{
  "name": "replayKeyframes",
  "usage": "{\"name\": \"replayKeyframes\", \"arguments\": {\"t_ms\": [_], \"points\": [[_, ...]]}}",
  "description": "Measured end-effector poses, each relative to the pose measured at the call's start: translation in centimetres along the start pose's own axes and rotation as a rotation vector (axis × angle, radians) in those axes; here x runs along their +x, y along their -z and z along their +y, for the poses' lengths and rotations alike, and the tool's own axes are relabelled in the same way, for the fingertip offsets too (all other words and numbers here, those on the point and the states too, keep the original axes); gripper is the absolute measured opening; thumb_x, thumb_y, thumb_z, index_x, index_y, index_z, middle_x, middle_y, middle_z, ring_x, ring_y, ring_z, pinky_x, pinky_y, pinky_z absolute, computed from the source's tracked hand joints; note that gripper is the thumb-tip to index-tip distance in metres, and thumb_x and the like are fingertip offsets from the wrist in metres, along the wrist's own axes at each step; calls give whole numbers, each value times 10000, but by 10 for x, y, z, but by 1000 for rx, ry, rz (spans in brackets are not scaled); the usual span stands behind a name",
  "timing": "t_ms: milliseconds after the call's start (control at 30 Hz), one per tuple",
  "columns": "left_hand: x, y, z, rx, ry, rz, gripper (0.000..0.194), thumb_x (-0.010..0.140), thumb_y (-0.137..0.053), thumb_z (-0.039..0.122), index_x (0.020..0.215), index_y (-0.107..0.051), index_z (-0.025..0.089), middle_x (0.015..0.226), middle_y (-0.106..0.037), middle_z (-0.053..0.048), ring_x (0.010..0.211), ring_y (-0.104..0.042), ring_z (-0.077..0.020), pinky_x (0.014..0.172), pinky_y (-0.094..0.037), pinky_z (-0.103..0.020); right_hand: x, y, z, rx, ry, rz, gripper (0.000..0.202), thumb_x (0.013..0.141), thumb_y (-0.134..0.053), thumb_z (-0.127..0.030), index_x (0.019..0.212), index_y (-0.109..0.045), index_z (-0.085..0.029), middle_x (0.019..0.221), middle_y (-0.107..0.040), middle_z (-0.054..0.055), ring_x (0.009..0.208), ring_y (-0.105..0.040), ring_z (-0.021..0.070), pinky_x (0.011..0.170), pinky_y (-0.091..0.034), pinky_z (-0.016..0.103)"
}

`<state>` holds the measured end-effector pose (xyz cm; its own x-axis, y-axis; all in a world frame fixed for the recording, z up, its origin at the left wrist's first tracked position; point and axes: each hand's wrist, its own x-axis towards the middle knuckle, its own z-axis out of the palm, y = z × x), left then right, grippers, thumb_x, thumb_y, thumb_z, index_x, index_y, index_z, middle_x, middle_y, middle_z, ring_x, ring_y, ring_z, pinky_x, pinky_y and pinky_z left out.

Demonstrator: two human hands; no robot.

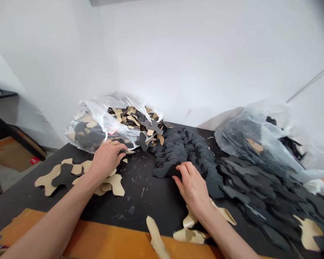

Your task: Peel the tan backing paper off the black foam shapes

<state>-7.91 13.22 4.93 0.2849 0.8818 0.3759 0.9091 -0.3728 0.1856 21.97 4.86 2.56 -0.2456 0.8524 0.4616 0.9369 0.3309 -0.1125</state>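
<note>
My left hand (106, 158) is in front of an open clear plastic bag (97, 111), its thumb and fingers pinched on a thin black-and-tan cut piece (129, 152). My right hand (193, 187) grips the edge of a black foam-like piece (164, 169) at the near end of overlapping rows of such pieces (197, 151). Fingers hide part of both held pieces. Wavy black and tan pieces (135, 118) spill from the bag's mouth. Beneath my left forearm lie tan backing pieces (116, 183) and a black piece (66, 176).
On the right, a heap of black shapes (259, 190) lies before a second plastic bag (248, 126). Curled tan scraps (190, 235) rest near the front, by an orange-brown cardboard strip (105, 239). A white wall (191, 54) rises behind the black table (135, 201).
</note>
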Motion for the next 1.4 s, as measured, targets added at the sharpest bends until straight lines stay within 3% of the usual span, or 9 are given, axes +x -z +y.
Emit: {"name": "replayKeyframes", "arguments": {"t_ms": [300,500,567,700,767,867,1000,1067,1400], "points": [[12,-7,31,-91,21,102,424,921,-549,303,1316,-549,151,1226,-653,-140,1167,-516,-338,971,-424,-432,2,2,6,274,-78,35,129,913,-542,-156,964,-645,-215,896,-655,69,858,-585,248,753,-484,374],[22,-22,32,-279,76,93,252,915,-548,290,1123,-657,199,1002,-737,-86,1032,-603,-303,842,-473,-379,4,10,12,576,-149,-14,149,922,-550,-233,1040,-631,-193,857,-617,40,738,-620,167,640,-533,281],[22,-23,29,-352,95,95,188,914,-543,290,1020,-682,220,975,-743,-64,1002,-619,-292,846,-468,-376,3,15,11,786,-211,-99,215,895,-594,-272,1096,-599,-195,835,-602,16,693,-617,148,581,-534,255],[20,-12,31,-527,153,84,154,912,-538,324,949,-637,212,960,-722,-58,923,-658,-260,851,-479,-370,-5,24,5,1193,-365,-476,283,775,-741,-293,1015,-616,-209,812,-576,-23,590,-553,100,503,-481,214],[16,-4,36,-641,168,29,155,929,-499,336,924,-584,207,883,-711,-44,858,-685,-234,804,-508,-347,-9,26,1,1057,-320,-526,152,757,-761,-258,853,-660,-196,739,-565,-30,570,-503,88,498,-431,199],[4,6,53,-814,127,-167,152,923,-489,333,852,-534,207,754,-707,-11,745,-716,-204,704,-546,-306,-9,26,-7,918,-312,-380,128,768,-766,-272,781,-673,-185,719,-563,-19,592,-459,89,515,-403,200],[-15,10,82,-992,35,-509,122,889,-545,280,810,-560,188,703,-692,6,659,-682,-161,619,-514,-247,-5,26,-18,1289,-486,-317,413,740,-786,-340,1082,-596,-207,936,-620,14,635,-511,96,457,-423,179],[-21,10,93,-1043,9,-624,107,892,-562,267,852,-606,179,730,-668,13,683,-643,-139,626,-479,-228,-4,27,-22,1393,-543,-331,484,729,-797,-339,1132,-562,-207,850,-609,-15,578,-498,80,418,-405,160],[-19,3,84,-1259,162,-769,215,853,-685,349,944,-682,155,828,-740,-35,771,-667,-158,727,-528,-271,-7,25,-16,1484,-596,-337,347,773,-781,-370,999,-589,-189,612,-608,-62,435,-525,59,445,-444,165]]}}
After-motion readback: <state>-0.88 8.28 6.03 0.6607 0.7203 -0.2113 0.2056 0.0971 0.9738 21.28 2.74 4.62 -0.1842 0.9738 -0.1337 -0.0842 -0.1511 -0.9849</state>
